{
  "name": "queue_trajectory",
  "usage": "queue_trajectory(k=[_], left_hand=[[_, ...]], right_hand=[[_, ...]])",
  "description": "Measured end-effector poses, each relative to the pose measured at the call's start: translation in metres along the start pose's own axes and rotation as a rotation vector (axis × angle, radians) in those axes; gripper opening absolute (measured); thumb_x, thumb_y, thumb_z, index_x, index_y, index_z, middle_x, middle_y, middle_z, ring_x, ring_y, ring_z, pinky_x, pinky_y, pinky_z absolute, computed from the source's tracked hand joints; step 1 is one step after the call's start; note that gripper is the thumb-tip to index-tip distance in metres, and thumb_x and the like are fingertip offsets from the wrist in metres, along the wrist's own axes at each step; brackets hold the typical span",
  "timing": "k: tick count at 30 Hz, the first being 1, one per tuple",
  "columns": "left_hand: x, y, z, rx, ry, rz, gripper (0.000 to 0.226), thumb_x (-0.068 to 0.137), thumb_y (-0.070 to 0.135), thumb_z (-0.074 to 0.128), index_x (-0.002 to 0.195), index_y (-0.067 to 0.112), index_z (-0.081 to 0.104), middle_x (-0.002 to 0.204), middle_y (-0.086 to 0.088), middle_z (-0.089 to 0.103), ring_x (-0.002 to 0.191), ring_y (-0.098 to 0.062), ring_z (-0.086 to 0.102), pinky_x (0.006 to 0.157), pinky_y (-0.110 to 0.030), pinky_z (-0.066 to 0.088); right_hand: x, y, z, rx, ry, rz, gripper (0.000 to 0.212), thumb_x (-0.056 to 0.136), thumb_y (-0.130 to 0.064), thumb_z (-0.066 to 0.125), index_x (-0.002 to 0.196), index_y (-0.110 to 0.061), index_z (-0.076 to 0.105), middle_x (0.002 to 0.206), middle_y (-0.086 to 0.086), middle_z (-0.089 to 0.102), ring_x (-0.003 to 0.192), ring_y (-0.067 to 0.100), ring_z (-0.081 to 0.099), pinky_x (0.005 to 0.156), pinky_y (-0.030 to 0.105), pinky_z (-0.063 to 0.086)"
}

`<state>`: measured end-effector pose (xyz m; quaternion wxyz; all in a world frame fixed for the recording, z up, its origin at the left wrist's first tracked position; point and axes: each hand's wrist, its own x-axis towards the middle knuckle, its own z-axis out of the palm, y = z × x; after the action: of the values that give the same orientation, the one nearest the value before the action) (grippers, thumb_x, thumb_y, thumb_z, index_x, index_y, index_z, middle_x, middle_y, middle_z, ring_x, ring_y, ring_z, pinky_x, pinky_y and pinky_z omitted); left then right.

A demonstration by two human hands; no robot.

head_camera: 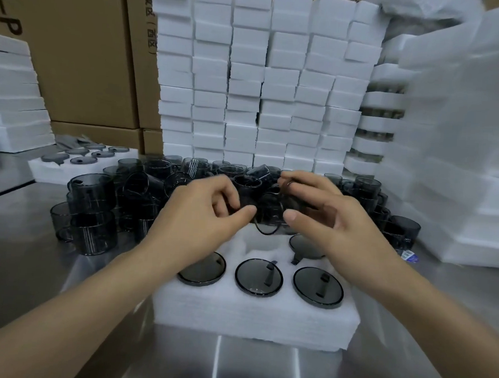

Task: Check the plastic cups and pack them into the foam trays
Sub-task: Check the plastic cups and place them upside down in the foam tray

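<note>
1 cup — pinched between left fingers, right fingers.

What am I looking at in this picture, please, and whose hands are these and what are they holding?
There is no machine here: a person works with bare hands. The one picture comes from a camera worn on their head, looking forward and down. The left hand and right hand together pinch a smoky plastic cup over the far side of a white foam tray on a metal table. Four packed cups sit in the tray's pockets, three in the near row and one behind at the right; a back pocket beside it looks empty. Behind the hands lies a heap of loose cups, then stacks of foam trays and cardboard boxes. A second filled tray sits far left.
</note>
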<state>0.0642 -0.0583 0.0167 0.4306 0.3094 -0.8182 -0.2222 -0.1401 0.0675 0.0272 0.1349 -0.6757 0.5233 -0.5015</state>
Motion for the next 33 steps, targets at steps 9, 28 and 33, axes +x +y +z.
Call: queue_trajectory(k=[9,28,33], left_hand=[[0.001,0.011,-0.015,-0.374,-0.229,0.083,0.063,0.074,0.062,0.086,0.132,0.053,0.064,0.127,0.019,0.071,0.115,-0.01,0.074,0.091,-0.032,0.059],[-0.01,0.019,-0.008,-0.059,0.119,0.439,0.063,0.082,0.023,0.093,0.139,0.028,0.068,0.129,0.015,0.067,0.121,-0.015,0.063,0.072,-0.033,0.057],[-0.012,0.022,-0.008,-0.063,0.083,0.437,0.065,0.085,0.021,0.09,0.145,0.03,0.065,0.131,0.017,0.069,0.124,-0.021,0.064,0.077,-0.032,0.059]], right_hand=[[-0.002,0.001,0.007,0.371,0.045,-0.068,0.043,0.097,-0.016,0.07,0.139,-0.016,0.067,0.151,-0.017,0.058,0.142,0.005,0.056,0.114,0.019,0.045],[-0.005,0.004,0.012,0.116,0.247,-0.109,0.067,0.096,-0.009,0.079,0.145,-0.048,0.054,0.132,-0.016,0.064,0.125,0.016,0.066,0.098,0.031,0.06],[-0.008,0.001,0.018,0.017,0.231,-0.125,0.077,0.092,-0.02,0.084,0.148,-0.054,0.045,0.129,-0.018,0.062,0.124,0.016,0.066,0.098,0.041,0.059]])
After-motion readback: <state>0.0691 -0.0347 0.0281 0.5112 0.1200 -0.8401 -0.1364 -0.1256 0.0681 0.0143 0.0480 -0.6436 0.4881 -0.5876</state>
